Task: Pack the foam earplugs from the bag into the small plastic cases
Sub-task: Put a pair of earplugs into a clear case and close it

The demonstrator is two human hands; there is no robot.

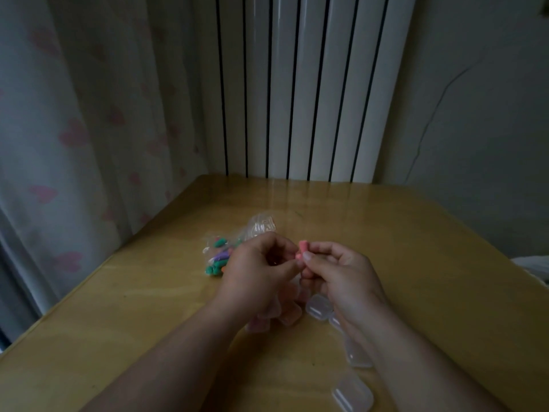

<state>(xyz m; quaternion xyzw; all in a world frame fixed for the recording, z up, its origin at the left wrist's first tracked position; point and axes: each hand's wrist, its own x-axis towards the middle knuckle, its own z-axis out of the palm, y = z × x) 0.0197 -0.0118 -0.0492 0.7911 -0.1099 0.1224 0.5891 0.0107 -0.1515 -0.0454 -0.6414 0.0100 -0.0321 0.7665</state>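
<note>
Above the table [416,248], both hands' grips pinch a pink earplug [301,250], bag [221,254] behind, cases [319,306] beneath.

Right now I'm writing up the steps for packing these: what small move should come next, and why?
Probably lower the pink earplug, pinched between the left hand and right hand, toward the clear case just below. It is held above the table, and no case looks filled yet, though the light is dim.

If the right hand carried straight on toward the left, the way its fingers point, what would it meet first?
Most likely the left hand: the right hand holds a pink earplug whose end already sits by the left fingertips. Depth is uncertain.
</note>
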